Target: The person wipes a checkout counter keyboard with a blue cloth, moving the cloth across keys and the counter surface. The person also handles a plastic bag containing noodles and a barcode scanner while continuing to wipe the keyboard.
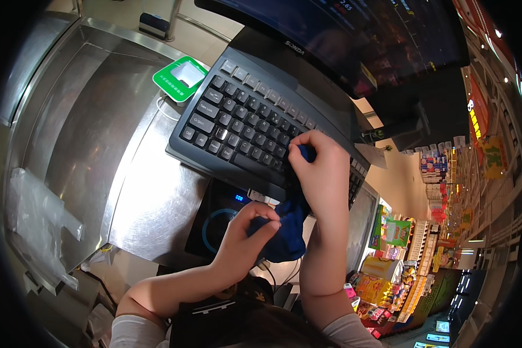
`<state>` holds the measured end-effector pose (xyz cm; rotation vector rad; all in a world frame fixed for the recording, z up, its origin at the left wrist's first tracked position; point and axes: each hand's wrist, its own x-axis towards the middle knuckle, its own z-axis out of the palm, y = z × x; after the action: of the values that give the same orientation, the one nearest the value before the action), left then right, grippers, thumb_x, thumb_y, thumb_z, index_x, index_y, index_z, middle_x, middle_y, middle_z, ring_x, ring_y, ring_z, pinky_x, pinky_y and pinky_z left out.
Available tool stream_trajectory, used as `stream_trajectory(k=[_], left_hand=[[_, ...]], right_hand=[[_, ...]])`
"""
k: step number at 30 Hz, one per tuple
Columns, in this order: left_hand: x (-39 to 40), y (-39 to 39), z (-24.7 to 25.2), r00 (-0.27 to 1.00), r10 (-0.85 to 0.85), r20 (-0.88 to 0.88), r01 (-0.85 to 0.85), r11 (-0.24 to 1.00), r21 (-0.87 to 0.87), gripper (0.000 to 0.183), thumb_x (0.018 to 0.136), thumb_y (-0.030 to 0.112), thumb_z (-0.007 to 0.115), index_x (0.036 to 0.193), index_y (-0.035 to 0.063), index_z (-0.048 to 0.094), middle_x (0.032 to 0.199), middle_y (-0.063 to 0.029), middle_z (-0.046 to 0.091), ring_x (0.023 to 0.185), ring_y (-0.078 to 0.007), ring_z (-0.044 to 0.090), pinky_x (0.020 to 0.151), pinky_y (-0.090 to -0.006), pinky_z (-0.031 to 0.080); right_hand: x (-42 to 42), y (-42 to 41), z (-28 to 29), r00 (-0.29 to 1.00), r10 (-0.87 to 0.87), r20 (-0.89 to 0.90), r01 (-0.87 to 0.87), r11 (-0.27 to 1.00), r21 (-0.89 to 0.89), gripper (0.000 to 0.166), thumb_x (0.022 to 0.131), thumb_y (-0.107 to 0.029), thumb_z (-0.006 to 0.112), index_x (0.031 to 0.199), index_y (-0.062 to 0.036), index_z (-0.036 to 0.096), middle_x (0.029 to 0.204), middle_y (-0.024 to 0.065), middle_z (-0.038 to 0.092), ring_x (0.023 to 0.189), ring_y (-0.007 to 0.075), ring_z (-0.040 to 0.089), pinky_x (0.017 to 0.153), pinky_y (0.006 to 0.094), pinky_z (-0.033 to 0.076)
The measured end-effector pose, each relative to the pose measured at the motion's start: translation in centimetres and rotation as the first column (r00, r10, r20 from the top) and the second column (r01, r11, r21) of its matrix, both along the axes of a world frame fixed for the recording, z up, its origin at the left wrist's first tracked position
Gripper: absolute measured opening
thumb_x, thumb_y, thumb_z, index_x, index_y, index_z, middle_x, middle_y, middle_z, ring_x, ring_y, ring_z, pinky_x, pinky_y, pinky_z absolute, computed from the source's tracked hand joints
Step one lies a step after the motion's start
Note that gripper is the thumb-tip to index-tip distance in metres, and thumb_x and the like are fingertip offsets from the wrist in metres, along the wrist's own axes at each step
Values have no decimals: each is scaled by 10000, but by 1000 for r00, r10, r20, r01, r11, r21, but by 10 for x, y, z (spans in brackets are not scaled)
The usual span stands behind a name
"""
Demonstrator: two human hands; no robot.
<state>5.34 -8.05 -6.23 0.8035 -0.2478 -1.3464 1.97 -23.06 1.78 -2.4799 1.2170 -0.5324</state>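
A dark blue cloth (287, 239) hangs at the front edge of a black keyboard (243, 126) and partly covers its keys. My right hand (322, 161) pinches the cloth's upper part over the right half of the keys, with thumb and forefinger together. Lower and to the left, my left hand (248, 235) has its thumb and fingertips closed at the cloth's left edge. Beneath that hand lies a black device with a blue lit display (239, 198) and a blue ring. A small white object (263, 197) shows between the keyboard and my left hand.
Behind the keyboard stands a monitor (352, 39). A green-framed scanner (180, 79) sits at its left on the steel counter (135, 182). Clear plastic bags (39, 217) hang at the far left. Packaged goods (383, 278) fill shelves at the right.
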Motion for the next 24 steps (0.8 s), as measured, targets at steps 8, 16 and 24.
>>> stream_trajectory(k=[8, 16, 24], left_hand=[[-7, 0, -3, 998, -26, 61, 27, 1000, -4, 63, 847, 12, 556, 902, 42, 565, 925, -36, 542, 918, -103, 496, 863, -249, 374], [1, -3, -1, 999, 21, 48, -22, 1000, 21, 76, 854, 51, 556, 926, 34, 540, 916, -42, 548, 884, -106, 513, 836, -247, 407], [3, -3, -4, 995, 33, -94, -31, 999, 19, 98, 853, 64, 583, 943, 33, 557, 939, -35, 548, 920, -112, 495, 872, -257, 372]], right_hand=[[-10, 10, 4, 986, 119, -114, -106, 988, 113, 93, 727, -77, 634, 786, -6, 622, 745, 162, 612, 700, 318, 606, 663, 368, 481], [3, -6, -4, 999, 1, 46, 4, 992, -123, 102, 756, -96, 645, 796, -8, 613, 752, 149, 614, 714, 315, 601, 674, 379, 473], [-3, 0, 10, 984, 70, -162, -44, 987, 157, 94, 728, -87, 626, 770, -4, 626, 737, 155, 620, 708, 316, 613, 670, 355, 484]])
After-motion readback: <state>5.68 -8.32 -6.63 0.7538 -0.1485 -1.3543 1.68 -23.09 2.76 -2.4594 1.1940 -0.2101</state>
